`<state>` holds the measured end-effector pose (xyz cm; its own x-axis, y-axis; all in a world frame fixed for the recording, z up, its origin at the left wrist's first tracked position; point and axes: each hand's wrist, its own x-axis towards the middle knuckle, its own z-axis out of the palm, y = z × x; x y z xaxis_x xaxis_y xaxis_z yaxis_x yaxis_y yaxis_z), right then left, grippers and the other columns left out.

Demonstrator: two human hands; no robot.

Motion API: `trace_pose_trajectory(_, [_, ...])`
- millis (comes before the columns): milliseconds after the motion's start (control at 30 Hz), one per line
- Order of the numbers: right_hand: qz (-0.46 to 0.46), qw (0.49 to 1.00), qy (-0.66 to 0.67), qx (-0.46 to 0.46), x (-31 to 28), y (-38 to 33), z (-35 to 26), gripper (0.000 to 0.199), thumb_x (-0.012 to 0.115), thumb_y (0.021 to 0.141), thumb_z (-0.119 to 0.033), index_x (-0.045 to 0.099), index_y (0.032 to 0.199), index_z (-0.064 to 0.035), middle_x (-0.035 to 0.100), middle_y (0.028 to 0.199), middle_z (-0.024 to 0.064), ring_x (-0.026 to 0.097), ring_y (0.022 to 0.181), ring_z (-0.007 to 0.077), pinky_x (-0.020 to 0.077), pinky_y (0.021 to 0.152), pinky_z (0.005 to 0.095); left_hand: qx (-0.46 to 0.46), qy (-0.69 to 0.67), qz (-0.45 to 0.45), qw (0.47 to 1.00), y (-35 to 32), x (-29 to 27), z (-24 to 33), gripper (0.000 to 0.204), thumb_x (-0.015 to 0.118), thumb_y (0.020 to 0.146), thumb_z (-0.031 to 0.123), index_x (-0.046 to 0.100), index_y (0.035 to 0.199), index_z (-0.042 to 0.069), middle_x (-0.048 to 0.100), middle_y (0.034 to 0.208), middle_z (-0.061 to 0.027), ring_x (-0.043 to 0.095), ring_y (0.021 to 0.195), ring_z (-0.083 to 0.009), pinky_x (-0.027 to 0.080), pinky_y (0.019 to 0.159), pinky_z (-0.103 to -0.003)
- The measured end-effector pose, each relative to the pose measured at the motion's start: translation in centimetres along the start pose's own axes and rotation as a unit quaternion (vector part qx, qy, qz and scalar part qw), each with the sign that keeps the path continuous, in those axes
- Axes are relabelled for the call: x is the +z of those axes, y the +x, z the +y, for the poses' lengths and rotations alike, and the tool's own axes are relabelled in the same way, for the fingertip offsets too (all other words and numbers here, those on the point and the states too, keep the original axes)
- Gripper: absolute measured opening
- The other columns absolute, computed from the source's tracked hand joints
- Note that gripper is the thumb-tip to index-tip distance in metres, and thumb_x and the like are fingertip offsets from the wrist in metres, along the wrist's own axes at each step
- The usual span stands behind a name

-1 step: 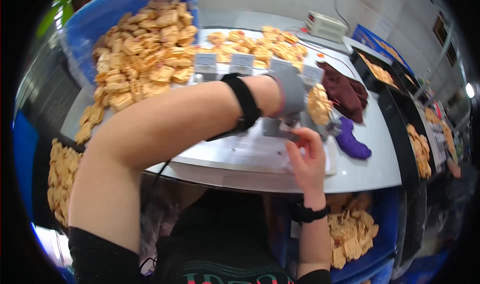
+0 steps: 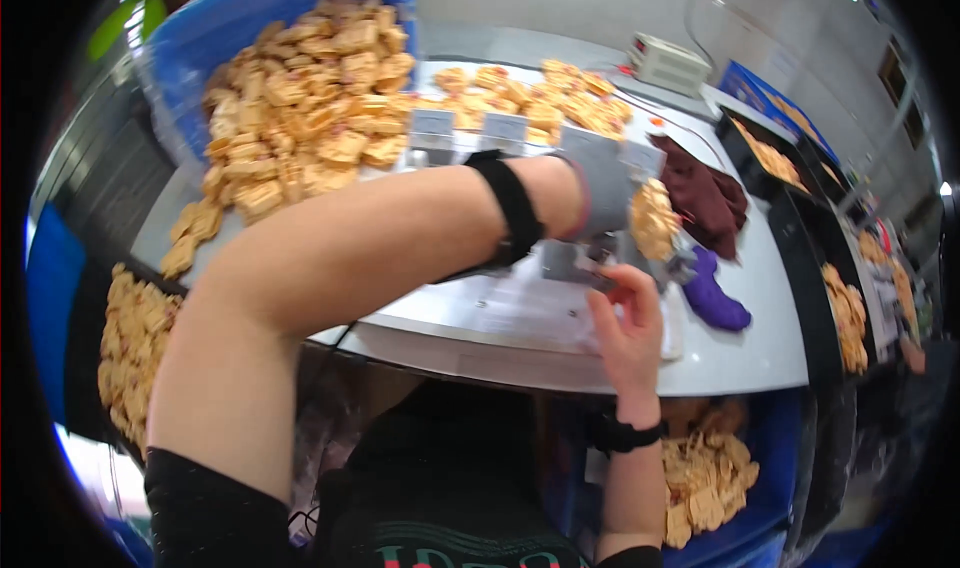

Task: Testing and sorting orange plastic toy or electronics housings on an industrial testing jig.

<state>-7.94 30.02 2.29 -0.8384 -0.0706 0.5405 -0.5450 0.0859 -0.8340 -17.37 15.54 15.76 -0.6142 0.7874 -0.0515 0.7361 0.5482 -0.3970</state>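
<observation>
While the left arm crosses the whole frame from lower left, I see the left hand in a grey glove sitting over the mid-right of the desk, just beside a small stack of tan pieces; can't tell if its fingers are spread or closed, the glove hides them. 1 black band wraps that forearm. The right hand, bare, w/ 1 black wristband, comes up from the desk's near edge; thumb and fingertips pinch together on a small grey metal part lying on the desk, approx. centre, touching the paper sheet under it.

Counted on the desk: 1 big heap of tan pieces at the far-left corner, 1 smaller heap along the far edge, 3 grey tags standing between them, 1 purple glove near the right edge, 1 maroon cloth just behind it, 1 white box at the far-right corner. Off the desk: 1 bin of tan pieces at left, 1 blue bin below the near edge.
</observation>
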Motion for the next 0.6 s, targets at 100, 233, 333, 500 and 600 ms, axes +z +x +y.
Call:
trace_pose_trajectory(100, [-0.038,0.998,0.031,0.03,-0.3,-0.5,0.3,0.028,0.067,0.09,0.001,0.06,0.117,-0.0037,0.057,0.098,-0.0001,0.052,0.081,0.0072,0.0441,0.073,0.0219,-0.026,0.096,0.228,0.969,-3.7,0.0,-1.1,0.009,0.068,0.077,0.015,0.073,0.085,0.013,0.068,0.087,-0.005,0.066,0.093,-0.0253,0.049,0.082,-0.039])
trace_pose_trajectory(233, [-0.033,0.996,0.05,0.067,-2.7,-1.1,1.7,0.034,0.061,0.094,0.001,0.055,0.126,-0.0048,0.053,0.1,-0.0021,0.049,0.083,0.0057,0.0391,0.073,0.0182,-0.176,0.078,0.337,0.922,-13.3,-1.7,-0.7,0.014,0.067,0.077,0.014,0.068,0.091,0.013,0.064,0.087,-0.0057,0.062,0.091,-0.0252,0.049,0.079,-0.037])
trace_pose_trajectory(333, [-0.044,0.998,0.034,0.043,-3.5,-0.9,2.3,0.036,0.057,0.096,-0.001,0.052,0.131,-0.006,0.053,0.105,-0.0018,0.047,0.086,0.0063,0.0369,0.073,0.018,-0.359,0.093,0.253,0.894,-24.5,2.6,-1.4,0.025,0.071,0.073,0.014,0.067,0.098,0.01,0.063,0.088,-0.0083,0.061,0.091,-0.0286,0.05,0.081,-0.041])
trace_pose_trajectory(500, [-0.024,0.999,-0.014,0.043,-3.6,0.0,2.2,0.047,0.055,0.096,0.0,0.046,0.141,-0.0048,0.05,0.11,0.0006,0.046,0.091,0.008,0.0377,0.079,0.0195,-0.657,0.196,0.002,0.728,-49.0,9.7,-2.8,0.038,0.077,0.068,0.02,0.068,0.104,0.014,0.065,0.096,-0.0121,0.063,0.095,-0.0327,0.05,0.083,-0.045])
trace_pose_trajectory(600, [-0.052,0.997,-0.015,0.062,-4.7,-0.2,2.5,0.054,0.056,0.093,0.001,0.043,0.145,-0.0053,0.049,0.111,0.0009,0.046,0.092,0.0086,0.0387,0.082,0.0205,-0.764,0.212,-0.145,0.592,-59.3,13.1,-0.5,0.025,0.051,0.094,0.019,0.068,0.112,0.016,0.065,0.106,-0.013,0.062,0.105,-0.0314,0.051,0.082,-0.048])
